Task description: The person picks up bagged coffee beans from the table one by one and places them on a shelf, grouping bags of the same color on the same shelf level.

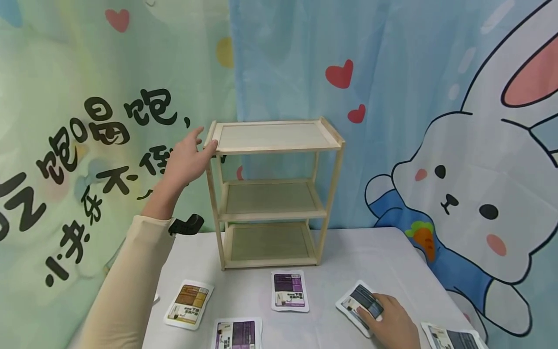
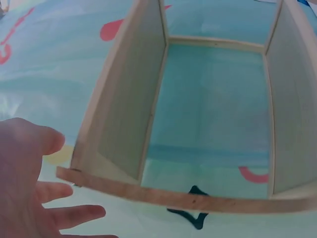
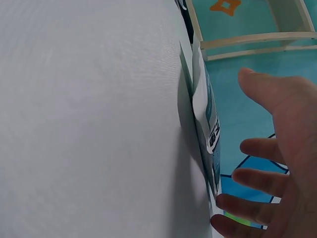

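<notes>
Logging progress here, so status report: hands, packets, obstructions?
Left hand at wooden shelf, fingers spread. Right hand over blue-labelled packet, not visibly gripping it. Nothing seen between right hand and packet.

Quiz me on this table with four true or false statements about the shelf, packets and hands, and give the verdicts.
1. The left hand is by the shelf's top tier. True.
2. The right hand is at a dark packet. True.
3. The shelf has four tiers. False: it has three.
4. The purple packet nearest the shelf lies on its bottom tier. False: that packet lies on the table.
</notes>
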{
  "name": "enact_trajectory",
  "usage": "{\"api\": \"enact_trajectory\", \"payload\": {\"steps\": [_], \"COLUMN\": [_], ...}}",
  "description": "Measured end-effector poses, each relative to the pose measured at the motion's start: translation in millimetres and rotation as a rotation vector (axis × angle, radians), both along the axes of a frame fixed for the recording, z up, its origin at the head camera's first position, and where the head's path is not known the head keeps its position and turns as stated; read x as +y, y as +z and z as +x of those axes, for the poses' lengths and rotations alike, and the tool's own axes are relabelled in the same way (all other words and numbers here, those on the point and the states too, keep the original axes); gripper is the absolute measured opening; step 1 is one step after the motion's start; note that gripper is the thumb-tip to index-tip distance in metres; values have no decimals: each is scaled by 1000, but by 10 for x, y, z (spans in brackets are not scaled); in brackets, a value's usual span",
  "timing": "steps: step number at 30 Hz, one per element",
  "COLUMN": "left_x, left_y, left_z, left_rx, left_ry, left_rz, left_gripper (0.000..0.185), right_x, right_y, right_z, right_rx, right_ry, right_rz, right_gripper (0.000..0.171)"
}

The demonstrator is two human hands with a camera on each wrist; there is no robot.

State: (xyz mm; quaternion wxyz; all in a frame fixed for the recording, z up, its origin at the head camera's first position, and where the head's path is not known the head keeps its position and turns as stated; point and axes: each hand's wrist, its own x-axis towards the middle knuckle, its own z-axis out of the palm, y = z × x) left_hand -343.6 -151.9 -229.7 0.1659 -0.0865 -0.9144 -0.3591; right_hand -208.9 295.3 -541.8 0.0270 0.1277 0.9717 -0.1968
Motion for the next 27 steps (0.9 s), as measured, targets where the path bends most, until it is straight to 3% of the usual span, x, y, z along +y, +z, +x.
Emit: {"api": "enact_trajectory", "payload": {"steps": [6, 11, 21, 27], "left_x": [68, 108, 154, 166], "left_y": [-18, -94, -159, -210], "left_z": [-118, -186, -168, -154], "left_rx": [20, 65, 113, 123], "left_ry": [1, 13, 43, 46], "left_rz": [87, 105, 127, 137], "left_gripper": [65, 57, 54, 55], "right_x": [-4, -6, -33, -90], "right_y": [10, 11, -30, -44], "right_z": [41, 76, 94, 50], "right_rx": [25, 36, 25, 47], "right_ry": [-15, -47, -102, -168], "right_rz": [-17, -21, -96, -113], "right_gripper": [92, 90, 93, 83]}}
